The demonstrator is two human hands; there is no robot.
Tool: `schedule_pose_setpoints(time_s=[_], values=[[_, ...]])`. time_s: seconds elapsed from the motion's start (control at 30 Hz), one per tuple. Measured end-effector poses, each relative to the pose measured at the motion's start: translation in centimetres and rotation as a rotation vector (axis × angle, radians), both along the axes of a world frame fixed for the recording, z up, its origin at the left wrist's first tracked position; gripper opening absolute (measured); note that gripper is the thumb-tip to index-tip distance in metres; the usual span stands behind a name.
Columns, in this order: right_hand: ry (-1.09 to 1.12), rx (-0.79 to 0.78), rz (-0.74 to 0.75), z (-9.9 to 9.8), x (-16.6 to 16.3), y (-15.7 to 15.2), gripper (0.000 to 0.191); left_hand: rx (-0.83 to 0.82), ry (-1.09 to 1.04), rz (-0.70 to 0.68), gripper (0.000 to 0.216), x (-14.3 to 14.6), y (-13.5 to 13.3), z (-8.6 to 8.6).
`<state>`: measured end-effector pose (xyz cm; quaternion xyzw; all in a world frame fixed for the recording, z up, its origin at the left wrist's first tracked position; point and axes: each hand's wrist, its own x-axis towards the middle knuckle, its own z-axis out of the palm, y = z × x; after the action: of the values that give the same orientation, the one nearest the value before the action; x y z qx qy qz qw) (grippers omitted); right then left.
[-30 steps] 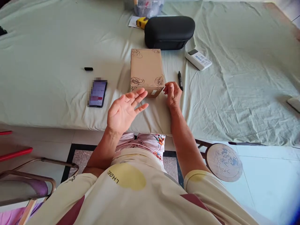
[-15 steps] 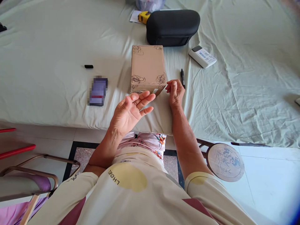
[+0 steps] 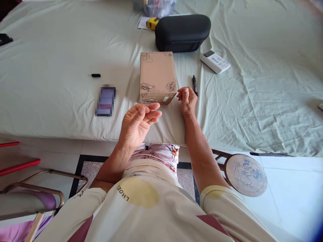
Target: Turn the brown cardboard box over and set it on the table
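My left hand (image 3: 137, 126) is raised in front of the box, palm turned up. Its fingers are loosely curled with gaps between them, and nothing shows in it. On the cloth, my right hand (image 3: 188, 99) rests beside the box's near right corner, fingers curled in and thumb laid over them; I see nothing in it. The cardboard box (image 3: 157, 72) has black scribbled loops at the corners of its top, and clear tape and a label on its near side. A black marker (image 3: 195, 85) lies just beyond my right hand.
A phone (image 3: 106, 101) with a blurred screen and a small black cap-like piece (image 3: 96, 75) lie left. Behind the box are a black case (image 3: 183, 33), a yellow tape measure (image 3: 152, 23) and a clear container (image 3: 160, 7). A white device (image 3: 215, 62) lies right; a round stool (image 3: 246, 174) stands below.
My left hand's fingers have curled in from a more spread pose, the thumb coming closer to them. My right hand stays by the box. The view has shifted slightly.
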<state>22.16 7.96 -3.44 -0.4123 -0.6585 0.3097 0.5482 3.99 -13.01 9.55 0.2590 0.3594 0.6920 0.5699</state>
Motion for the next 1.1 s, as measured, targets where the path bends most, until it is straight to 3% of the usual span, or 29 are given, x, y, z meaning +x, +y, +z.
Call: schedule_pose_setpoints(time_s=[0.13, 0.27, 0.37, 0.47, 0.5, 0.57, 0.63, 0.8, 0.93, 1.1], values=[[-0.036, -0.017, -0.014, 0.4, 0.1, -0.2, 0.066, 0.106, 0.039, -0.075, 0.029, 0.1, -0.6, -1.0], [-0.1, -0.049, -0.003, 0.8, 0.0, -0.5, 0.066, 0.086, 0.185, -0.269, 0.035, -0.6, -3.5, -4.3], [-0.098, -0.057, 0.015, 1.0, 0.0, -0.7, 0.065, -0.009, 0.537, -0.677, 0.037, -2.6, -6.6, -7.4], [-0.097, -0.061, 0.006, 1.2, 0.0, -0.9, 0.063, -0.129, 1.062, -0.876, 0.029, -5.6, -9.4, -10.2], [-0.1, -0.066, 0.003, 1.3, 0.0, -0.9, 0.062, -0.17, 1.247, -0.819, 0.032, -6.6, -10.2, -11.2], [-0.104, -0.084, 0.007, 1.4, 0.0, -1.0, 0.06, -0.309, 1.559, -0.559, 0.038, -8.3, -11.3, -13.3], [-0.107, -0.101, 0.014, 1.5, 0.0, -1.1, 0.058, -0.38, 1.732, -0.437, 0.041, -9.6, -11.7, -15.4], [-0.122, -0.114, 0.021, 1.8, 0.0, -1.2, 0.052, -0.464, 1.986, -0.41, 0.048, -10.6, -10.4, -18.5], [-0.146, -0.113, 0.031, 2.1, 0.1, -1.4, 0.047, -0.445, 2.04, -0.482, 0.053, -11.1, -8.9, -19.3], [-0.19, -0.106, 0.023, 2.0, 0.1, -1.4, 0.045, -0.276, 1.773, -0.439, 0.048, -12.1, -8.6, -20.2]])
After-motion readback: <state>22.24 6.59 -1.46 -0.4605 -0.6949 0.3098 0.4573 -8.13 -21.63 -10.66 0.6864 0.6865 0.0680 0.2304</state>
